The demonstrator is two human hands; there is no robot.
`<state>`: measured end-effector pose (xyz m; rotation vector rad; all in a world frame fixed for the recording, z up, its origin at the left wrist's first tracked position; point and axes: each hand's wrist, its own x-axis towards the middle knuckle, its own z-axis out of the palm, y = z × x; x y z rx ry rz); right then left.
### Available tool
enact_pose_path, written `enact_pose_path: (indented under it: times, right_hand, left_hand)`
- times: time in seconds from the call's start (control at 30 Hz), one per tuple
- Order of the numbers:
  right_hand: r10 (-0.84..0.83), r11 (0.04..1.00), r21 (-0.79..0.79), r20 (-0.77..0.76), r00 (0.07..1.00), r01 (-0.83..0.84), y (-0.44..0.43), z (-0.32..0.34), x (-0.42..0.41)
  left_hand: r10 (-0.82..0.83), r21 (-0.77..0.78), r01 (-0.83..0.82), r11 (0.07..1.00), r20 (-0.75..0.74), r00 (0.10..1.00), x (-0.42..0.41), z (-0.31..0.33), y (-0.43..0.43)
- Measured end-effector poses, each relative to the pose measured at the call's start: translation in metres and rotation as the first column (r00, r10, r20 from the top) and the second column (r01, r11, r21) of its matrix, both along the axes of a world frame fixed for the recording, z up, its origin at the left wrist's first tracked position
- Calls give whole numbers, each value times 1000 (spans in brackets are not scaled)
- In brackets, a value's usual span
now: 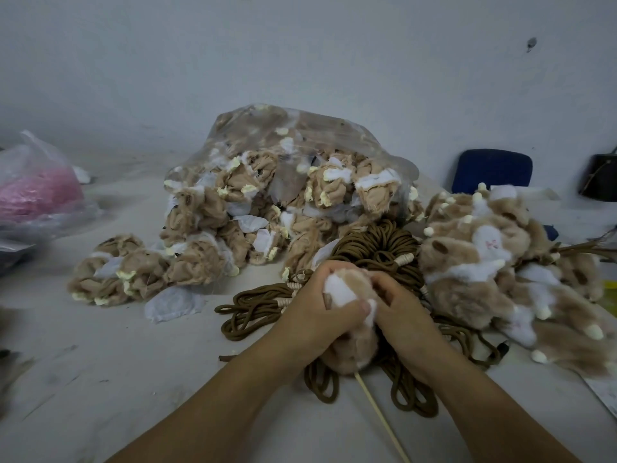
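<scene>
Tan plush skin (349, 284) hides behind left hand (317, 317) and right hand (405, 312).

Tan-and-white plush toy (347, 289), dark brown cords (377, 248), pink-filled clear bag (36, 192), blue chair back (490, 170).

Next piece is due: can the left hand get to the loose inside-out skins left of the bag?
Probably yes, once freed: the left hand grips the plush piece, and only low cord loops lie toward the loose skins.
</scene>
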<state>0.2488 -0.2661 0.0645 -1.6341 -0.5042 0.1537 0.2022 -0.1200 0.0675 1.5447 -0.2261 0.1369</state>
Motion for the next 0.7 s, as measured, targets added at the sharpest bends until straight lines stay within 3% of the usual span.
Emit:
enact_pose_path:
  times: [0.07,0.17,0.33,0.43,0.7]
  right_hand:
    - [-101,995,-6,61,993,101,3,1,-1]
    - [-247,964,-23,283,927,264,10,0,-6]
    - [-253,948,-5,597,761,319,12,4,-10]
    - [-249,948,-14,594,765,319,11,5,-7]
    - [-274,924,-69,565,779,375,12,-1,-1]
  left_hand:
    - [60,48,-63,997,52,997,1,-2,-2]
    - [158,81,-164,983,74,985,3,-3,-3]
    - [237,161,-242,957,54,970,8,-6,-1]
    - [225,195,-222,955,9,974,9,-7,0]
    - [168,-63,-179,982,-152,974,7,-8,-2]
